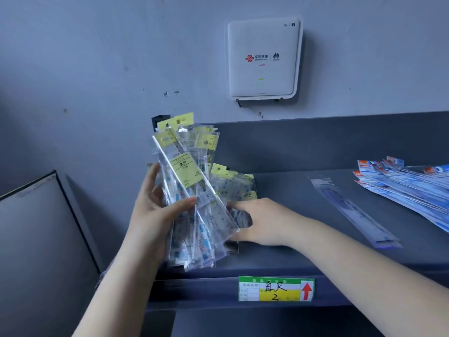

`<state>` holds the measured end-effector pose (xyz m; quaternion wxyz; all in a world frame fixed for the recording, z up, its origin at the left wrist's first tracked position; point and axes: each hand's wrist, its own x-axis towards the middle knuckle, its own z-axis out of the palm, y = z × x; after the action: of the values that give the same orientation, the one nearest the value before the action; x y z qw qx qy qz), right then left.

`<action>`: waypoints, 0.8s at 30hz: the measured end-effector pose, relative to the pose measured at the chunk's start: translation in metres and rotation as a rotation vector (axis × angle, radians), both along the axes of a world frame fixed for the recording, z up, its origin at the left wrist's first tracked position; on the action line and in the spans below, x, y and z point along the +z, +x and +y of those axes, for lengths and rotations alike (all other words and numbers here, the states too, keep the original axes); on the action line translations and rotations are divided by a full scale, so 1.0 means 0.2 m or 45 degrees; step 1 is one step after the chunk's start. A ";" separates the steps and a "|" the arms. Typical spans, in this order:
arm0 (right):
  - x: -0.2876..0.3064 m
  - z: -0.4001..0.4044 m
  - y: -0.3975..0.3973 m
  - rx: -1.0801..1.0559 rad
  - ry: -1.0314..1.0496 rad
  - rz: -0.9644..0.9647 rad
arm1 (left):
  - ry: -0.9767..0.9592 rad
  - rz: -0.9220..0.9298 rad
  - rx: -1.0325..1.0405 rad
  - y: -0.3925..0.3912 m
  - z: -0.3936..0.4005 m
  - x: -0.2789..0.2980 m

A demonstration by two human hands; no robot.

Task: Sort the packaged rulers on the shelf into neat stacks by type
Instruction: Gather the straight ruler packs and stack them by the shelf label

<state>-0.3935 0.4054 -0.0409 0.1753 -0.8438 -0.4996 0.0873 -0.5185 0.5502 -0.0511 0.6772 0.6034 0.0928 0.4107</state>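
My left hand [155, 210] grips a fanned bundle of clear packaged rulers with yellow headers [192, 188], held upright above the shelf's left end. More yellow-header rulers [233, 183] lie on the dark shelf [303, 190] behind the bundle. My right hand [257, 222] reaches under the bundle, its fingers partly hidden by the packets, touching rulers on the shelf. A single long clear-sleeved ruler [352, 210] lies slantwise on the shelf. A spread pile of blue-and-white packaged rulers [408, 186] lies at the far right.
A green, yellow and white price tag [275, 288] with a red arrow is fixed to the shelf's front edge. A white wifi box [263, 59] hangs on the wall above. A dark-framed panel [41, 239] stands at the left.
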 end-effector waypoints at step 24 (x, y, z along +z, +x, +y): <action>-0.04 -0.32 0.11 -0.601 0.507 0.027 | 0.194 0.120 0.055 0.13 -0.12 -0.01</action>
<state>-0.3717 0.3408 -0.0487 0.3578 -0.8847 -0.2951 -0.0465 -0.4924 0.5261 -0.0526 0.6152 0.6697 0.1062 0.4022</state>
